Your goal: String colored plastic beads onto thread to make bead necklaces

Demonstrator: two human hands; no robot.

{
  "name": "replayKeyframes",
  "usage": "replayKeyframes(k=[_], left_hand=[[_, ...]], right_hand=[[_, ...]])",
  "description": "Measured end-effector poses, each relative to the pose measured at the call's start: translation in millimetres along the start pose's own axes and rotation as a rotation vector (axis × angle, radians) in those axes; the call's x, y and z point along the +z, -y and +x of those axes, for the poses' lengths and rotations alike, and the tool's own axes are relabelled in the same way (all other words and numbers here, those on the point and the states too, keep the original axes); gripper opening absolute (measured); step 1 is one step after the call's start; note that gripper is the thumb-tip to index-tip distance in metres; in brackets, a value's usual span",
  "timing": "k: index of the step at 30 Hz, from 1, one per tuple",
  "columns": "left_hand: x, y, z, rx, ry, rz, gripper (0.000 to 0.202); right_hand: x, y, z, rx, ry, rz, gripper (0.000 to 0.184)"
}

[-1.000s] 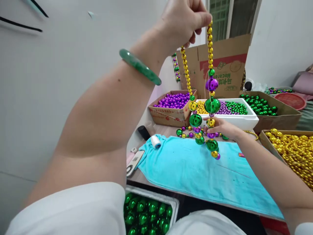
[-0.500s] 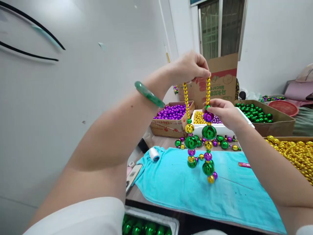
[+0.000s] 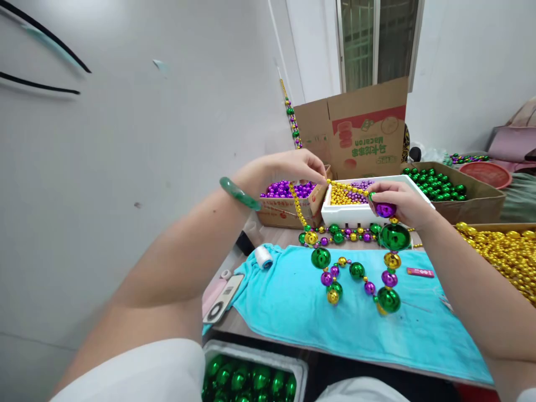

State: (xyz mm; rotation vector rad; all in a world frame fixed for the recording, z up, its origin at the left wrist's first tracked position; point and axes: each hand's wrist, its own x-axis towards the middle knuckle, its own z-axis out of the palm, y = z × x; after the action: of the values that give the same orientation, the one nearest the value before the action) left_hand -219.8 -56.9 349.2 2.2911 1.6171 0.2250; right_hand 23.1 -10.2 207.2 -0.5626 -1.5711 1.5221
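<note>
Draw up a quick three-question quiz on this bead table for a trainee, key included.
1. Multiple choice: which wrist wears the green bangle? A) right B) left
2. True or false: the white spool lies on the blue towel.
3. Open: what do the left hand and right hand both hold?

Key: 1. B. 2. True. 3. The same bead necklace.

Reads "Macaron" (image 3: 369, 140) in green, upside down, on far cardboard panel (image 3: 355, 129). Carries Chinese characters (image 3: 370, 151) just below, too small to be sure of. Shows printing on red packet (image 3: 421, 272) at right, can't make out. Bears red print on far-left carton (image 3: 288, 216), also illegible.
</note>
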Motion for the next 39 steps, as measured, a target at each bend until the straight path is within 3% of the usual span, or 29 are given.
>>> replayKeyframes(k=[12,16,19,22,24,27,29,33,39], left_hand=[[94.6,61,-12,-0.028,0.217,-0.327,0.023],[135.2,80,-20,-0.076,0.285,-0.418,0.029],[175.5,97,-21,-0.133,0.316,-0.396,0.033],[226.7,102,-19,-0.13,0.218,-0.338,0.046],[261.9,96,-17,-0.038,0.136,-0.39,0.053],[306.8,83,-13,0.061,0.061,-0.611,0.045],[328.9,79,-9,0.019,0.017,-0.755,0.035],[354.5,82,-6,-0.078,-0.045,-0.929,0.022],[365.8,86,-9,-0.147,-0.1,-1.137,0.015]], right_hand=[[-3,-58,-24,0.189,0.165,-0.19,0.02],[-5,-75,-34,0.299,0.212,-0.306,0.019],[-1,-96,-42,0.362,0.243,-0.342,0.019],[7,-127,-52,0.367,0.232,-0.311,0.023],[12,-149,-60,0.35,0.214,-0.278,0.027],[16,-174,-71,0.339,0.2,-0.239,0.031],[14,-185,-75,0.348,0.181,-0.246,0.03],[6,-196,-80,0.338,0.166,-0.369,0.029],[1,-202,-78,0.29,0.203,-0.513,0.029]])
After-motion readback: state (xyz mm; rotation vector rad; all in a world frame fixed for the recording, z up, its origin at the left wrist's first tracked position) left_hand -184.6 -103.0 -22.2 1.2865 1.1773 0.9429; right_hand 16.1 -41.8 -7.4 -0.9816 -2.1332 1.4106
